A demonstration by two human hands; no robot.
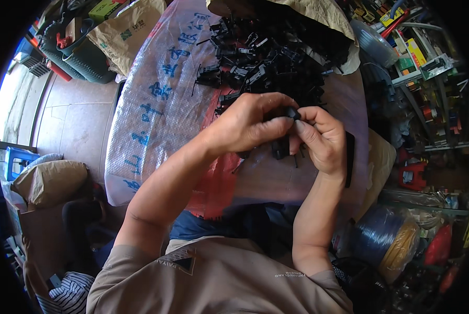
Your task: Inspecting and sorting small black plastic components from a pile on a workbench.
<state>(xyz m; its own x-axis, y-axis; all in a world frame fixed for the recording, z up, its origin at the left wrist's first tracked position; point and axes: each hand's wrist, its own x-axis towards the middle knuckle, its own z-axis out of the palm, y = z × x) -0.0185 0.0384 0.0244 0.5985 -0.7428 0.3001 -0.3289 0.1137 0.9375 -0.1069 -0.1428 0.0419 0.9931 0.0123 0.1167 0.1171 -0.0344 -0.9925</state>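
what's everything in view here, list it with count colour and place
Small plastic piece: 1, black, centre, held
Piled plastic parts: many, black, upper middle
Woven plastic sheet: 1, whitish with blue writing, left of pile
Woven plastic band: 1, red, below pile
Paper sacks: at least 3, brown, top left, left, top
Plastic stool: 1, blue, far left
Striped cloth: 1, dark-and-white, lower left
Wrapped coils: 2, bluish and yellow, lower right
Shelf clutter: uncountable, mixed, right
Shirt: 1, beige-brown, bottom
Left hand: 1, bare, centre
Right hand: 1, bare, centre
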